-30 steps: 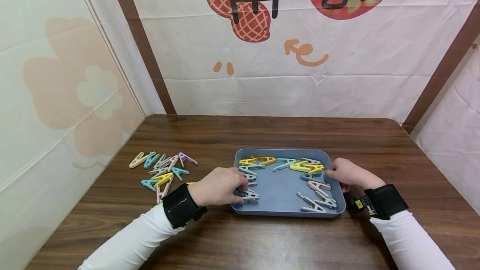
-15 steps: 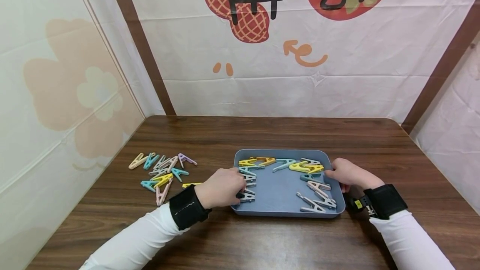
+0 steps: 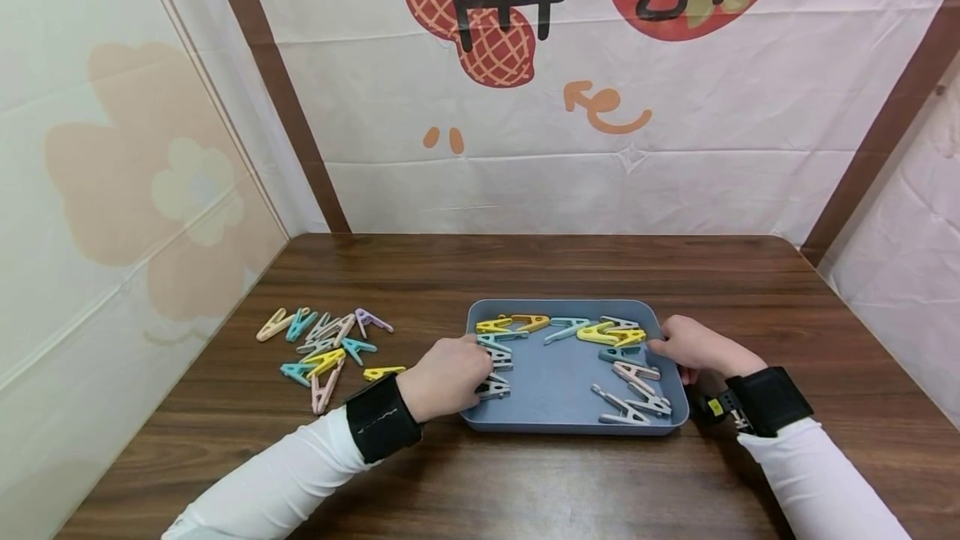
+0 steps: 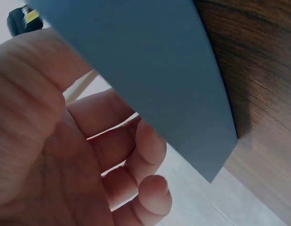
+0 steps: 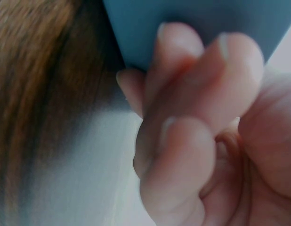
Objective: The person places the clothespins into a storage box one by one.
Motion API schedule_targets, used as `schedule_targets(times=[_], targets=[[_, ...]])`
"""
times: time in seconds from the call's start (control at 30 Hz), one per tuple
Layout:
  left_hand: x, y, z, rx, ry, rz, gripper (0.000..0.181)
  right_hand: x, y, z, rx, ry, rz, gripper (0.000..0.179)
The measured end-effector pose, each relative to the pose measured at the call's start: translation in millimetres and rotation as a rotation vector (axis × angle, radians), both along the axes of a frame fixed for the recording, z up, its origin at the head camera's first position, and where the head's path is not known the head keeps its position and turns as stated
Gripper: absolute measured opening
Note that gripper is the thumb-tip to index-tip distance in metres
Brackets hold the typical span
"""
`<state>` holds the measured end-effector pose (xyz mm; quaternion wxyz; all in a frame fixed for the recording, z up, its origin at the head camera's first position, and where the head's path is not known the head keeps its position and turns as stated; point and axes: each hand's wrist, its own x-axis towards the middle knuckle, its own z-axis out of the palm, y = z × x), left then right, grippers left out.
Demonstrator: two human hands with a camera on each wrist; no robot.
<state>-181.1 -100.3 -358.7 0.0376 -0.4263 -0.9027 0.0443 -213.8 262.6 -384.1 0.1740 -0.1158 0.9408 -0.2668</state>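
A blue-grey tray (image 3: pixel 570 426) holds several plastic clothespins, among them yellow (image 3: pixel 597 333), teal (image 3: pixel 567 327), pink (image 3: pixel 636 373) and grey (image 3: pixel 625 408) ones. My left hand (image 3: pixel 448 377) reaches over the tray's left rim, beside a grey clothespin (image 3: pixel 493 390) along that side. In the left wrist view the tray wall hides the thumb tip and front fingers, while the other fingers curl right at the rim; I cannot tell whether they pinch a clothespin. My right hand (image 3: pixel 701 346) grips the right rim, curled fingers (image 5: pixel 183 155) against the outer wall.
Left on the wooden table (image 3: pixel 420 273) lies a loose pile of clothespins in teal (image 3: pixel 358 348), yellow (image 3: pixel 325 361), pink (image 3: pixel 324 390) and purple (image 3: pixel 371 321). A single yellow clothespin (image 3: pixel 383 372) lies near the left wrist. A printed curtain (image 3: pixel 525 190) hangs behind.
My left wrist has swung slightly right and the fingertips have drawn back toward the left rim. The grey clothespin beside them has shifted a little left. My right hand stays at the tray.
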Motion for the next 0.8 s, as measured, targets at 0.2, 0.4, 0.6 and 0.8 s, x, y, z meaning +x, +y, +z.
schedule_targets(times=[0.2, 0.4, 0.6, 0.8], targets=[[-4.4, -12.7, 7.9, 0.103, -0.113, 0.006, 0.020, -0.4, 0, -0.1, 0.005, -0.015, -0.010, 0.029], [-11.2, -44.4, 19.1, 0.265, -0.095, 0.104, 0.023, -1.4, 1, 0.7, 0.000, -0.011, -0.002, 0.030], [-16.0, -82.8, 24.8, 0.292, -0.162, 0.305, 0.029, -0.3, 1, 1.4, 0.004, -0.024, -0.011, 0.028], [-11.1, -110.5, 18.4, 0.273, -0.222, 0.332, 0.036, -0.2, 0, 2.0, 0.006, -0.022, -0.007, 0.030]])
